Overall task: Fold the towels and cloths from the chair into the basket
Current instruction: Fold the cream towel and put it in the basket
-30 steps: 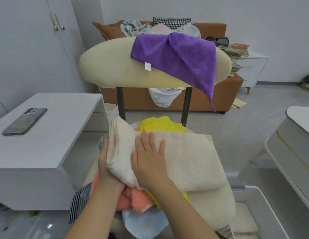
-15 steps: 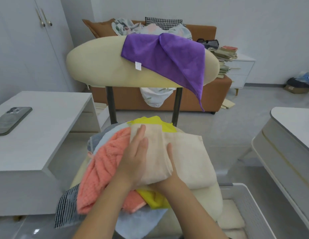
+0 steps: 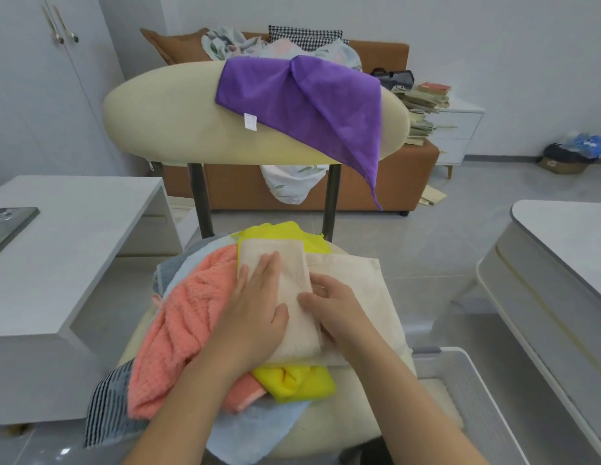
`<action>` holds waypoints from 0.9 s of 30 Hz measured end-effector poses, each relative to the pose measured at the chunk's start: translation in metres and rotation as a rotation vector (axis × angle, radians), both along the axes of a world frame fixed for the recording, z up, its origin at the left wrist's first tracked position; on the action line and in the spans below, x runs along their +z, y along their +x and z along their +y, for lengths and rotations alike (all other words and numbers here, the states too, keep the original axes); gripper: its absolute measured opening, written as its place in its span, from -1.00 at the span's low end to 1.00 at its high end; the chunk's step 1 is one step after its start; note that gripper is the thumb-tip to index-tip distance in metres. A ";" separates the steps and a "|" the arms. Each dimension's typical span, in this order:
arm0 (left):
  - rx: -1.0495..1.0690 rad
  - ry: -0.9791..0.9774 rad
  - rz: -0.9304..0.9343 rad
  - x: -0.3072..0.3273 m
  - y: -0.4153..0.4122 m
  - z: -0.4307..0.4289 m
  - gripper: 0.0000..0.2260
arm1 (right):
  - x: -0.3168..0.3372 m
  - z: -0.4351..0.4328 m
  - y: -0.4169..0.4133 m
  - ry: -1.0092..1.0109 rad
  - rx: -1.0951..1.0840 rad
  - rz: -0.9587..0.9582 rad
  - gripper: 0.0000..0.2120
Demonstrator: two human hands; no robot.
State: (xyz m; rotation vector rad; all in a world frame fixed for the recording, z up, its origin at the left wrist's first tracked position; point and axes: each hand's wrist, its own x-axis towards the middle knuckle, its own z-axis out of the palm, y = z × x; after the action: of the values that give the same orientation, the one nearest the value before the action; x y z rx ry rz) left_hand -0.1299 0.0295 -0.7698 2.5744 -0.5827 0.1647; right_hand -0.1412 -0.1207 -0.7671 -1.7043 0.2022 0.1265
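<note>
A beige cloth (image 3: 356, 290) lies on top of the pile on the chair seat (image 3: 352, 407), with its left part folded over into a narrow flap. My left hand (image 3: 255, 307) presses flat on that flap. My right hand (image 3: 339, 307) sits beside it, thumb on the flap and fingers tucked at its edge. Under the beige cloth lie a coral towel (image 3: 185, 330), a yellow cloth (image 3: 292, 380), a light blue cloth (image 3: 252, 431) and a striped cloth (image 3: 108, 404). A purple cloth (image 3: 309, 102) hangs over the chair backrest (image 3: 178, 125). The white basket (image 3: 477, 380) stands at the lower right.
A white table (image 3: 74, 236) with a phone (image 3: 7, 226) stands to the left. A pale table (image 3: 560, 250) is on the right. Behind the chair are a brown sofa (image 3: 393, 182) heaped with fabrics and a white drawer unit (image 3: 460, 135) stacked with books.
The beige cloth's left part has been folded over to the right, uncovering the coral towel. My left hand moved onto the flap; my right hand came out from beneath it to its edge.
</note>
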 end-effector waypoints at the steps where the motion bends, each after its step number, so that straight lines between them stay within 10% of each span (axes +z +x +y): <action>1: 0.033 -0.080 0.034 0.000 0.000 0.002 -0.33 | 0.001 0.000 -0.001 -0.059 -0.001 -0.034 -0.59; 7: 0.096 0.136 0.084 -0.015 0.005 0.015 -0.27 | 0.000 0.009 -0.008 -0.993 0.135 -0.348 -0.32; 10: 0.185 -0.268 0.100 -0.005 0.003 0.011 -0.38 | -0.003 0.010 -0.007 -1.151 0.308 -0.288 -0.32; 13: 0.404 -0.661 0.191 0.005 0.005 0.019 -0.60 | -0.008 0.009 -0.006 -1.194 0.357 -0.234 -0.36; 22: 0.451 -0.284 0.108 0.021 0.003 0.023 -0.83 | -0.004 0.004 -0.011 -1.097 0.344 -0.270 -0.38; 27: 0.375 -0.125 0.542 0.040 0.015 0.021 -0.63 | -0.001 -0.002 -0.012 -0.869 0.323 -0.245 -0.39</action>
State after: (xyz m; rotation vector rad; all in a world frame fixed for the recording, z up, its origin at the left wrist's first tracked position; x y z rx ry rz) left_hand -0.1147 0.0508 -0.7298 2.4290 0.1074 -0.3538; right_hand -0.1529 -0.1229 -0.7685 -2.5892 -0.2464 0.0675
